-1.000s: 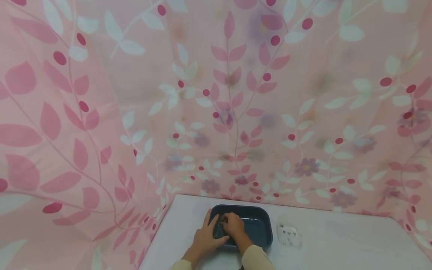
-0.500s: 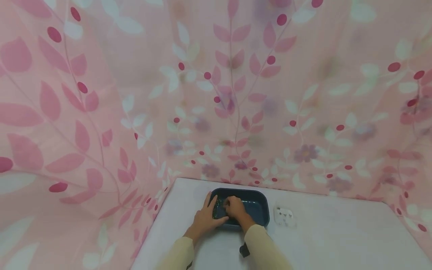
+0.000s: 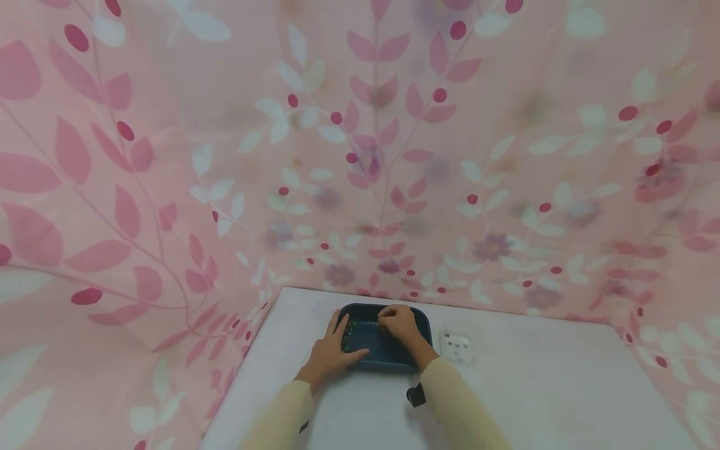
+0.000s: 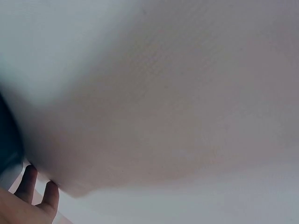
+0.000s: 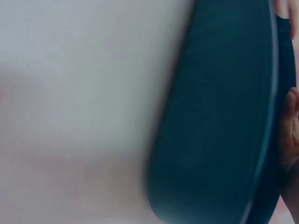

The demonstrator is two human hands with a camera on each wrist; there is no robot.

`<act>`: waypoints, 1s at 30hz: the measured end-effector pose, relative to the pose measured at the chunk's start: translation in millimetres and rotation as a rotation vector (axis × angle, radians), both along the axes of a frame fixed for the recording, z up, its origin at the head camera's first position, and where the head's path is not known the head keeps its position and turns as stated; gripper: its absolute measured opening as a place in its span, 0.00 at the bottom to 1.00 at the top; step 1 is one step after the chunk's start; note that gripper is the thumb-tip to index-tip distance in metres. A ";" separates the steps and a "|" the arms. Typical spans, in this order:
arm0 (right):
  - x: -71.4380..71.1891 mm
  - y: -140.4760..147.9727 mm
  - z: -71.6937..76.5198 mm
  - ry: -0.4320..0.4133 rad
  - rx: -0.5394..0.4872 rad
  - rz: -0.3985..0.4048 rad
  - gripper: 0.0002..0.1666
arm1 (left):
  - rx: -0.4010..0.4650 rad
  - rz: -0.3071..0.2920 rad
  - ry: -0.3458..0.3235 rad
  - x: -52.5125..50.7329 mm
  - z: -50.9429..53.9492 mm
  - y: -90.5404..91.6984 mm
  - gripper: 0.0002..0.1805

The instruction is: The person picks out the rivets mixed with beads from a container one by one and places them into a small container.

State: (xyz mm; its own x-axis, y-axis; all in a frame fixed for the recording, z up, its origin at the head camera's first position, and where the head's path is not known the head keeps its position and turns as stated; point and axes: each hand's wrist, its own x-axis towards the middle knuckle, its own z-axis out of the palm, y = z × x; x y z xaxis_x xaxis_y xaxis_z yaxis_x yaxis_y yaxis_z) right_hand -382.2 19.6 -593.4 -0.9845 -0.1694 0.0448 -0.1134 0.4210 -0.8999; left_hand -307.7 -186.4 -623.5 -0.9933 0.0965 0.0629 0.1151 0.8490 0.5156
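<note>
A dark blue rectangular dish (image 3: 388, 367) sits on the white table. My left hand (image 3: 329, 353) lies at its left end with fingers and thumb spread, the thumb reaching over the near rim. Beside those fingers, small green bits (image 3: 346, 342) line the left end of the dish. Over the right half, my right hand (image 3: 400, 324) has its fingers bent together; whether something small is between them is hidden. The right wrist view shows the dish wall (image 5: 215, 112) up close with the right hand (image 5: 288, 130) behind the rim. Two left fingertips (image 4: 50, 196) appear in the left wrist view.
To the right of the dish lies a small clear plastic tray (image 3: 457, 348) with several tiny dark pieces in it. A black object (image 3: 416, 395) is at the right sleeve. Pink leaf-patterned cloth (image 3: 360, 187) hangs behind and at the sides of the table (image 3: 540, 381).
My right hand has moved from the green bits at the left end toward the right side of the dish. The left hand stays at the left end. The head view has tilted.
</note>
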 end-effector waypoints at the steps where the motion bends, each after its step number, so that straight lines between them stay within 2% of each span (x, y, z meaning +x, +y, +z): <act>1: 0.1 0.9 3.5 -0.024 -0.054 -0.001 0.03 | 0.009 -0.004 -0.005 -0.6 1.6 -0.9 0.61; 4: 2.2 4.5 11.7 -0.067 -0.177 0.025 0.05 | 0.008 -0.006 -0.013 -1.7 2.1 -2.5 0.60; 7: 4.2 10.2 17.3 -0.081 -0.228 0.045 0.10 | 0.010 -0.001 -0.011 -2.2 1.3 -2.6 0.60; 13: 5.2 25.6 28.5 -0.103 -0.264 0.012 0.14 | 0.050 -0.009 0.018 -2.6 1.3 -1.8 0.58; 19: 7.8 38.1 38.4 -0.106 -0.303 -0.011 0.14 | 0.039 0.014 0.025 1.6 -4.2 -4.5 0.58; 25: 7.9 54.3 44.6 -0.123 -0.364 -0.039 0.17 | 0.059 -0.006 0.042 2.6 -3.7 -5.6 0.58; 30: 9.5 72.2 53.1 -0.117 -0.317 -0.095 0.14 | 0.045 -0.020 0.052 -0.7 -3.4 -3.3 0.57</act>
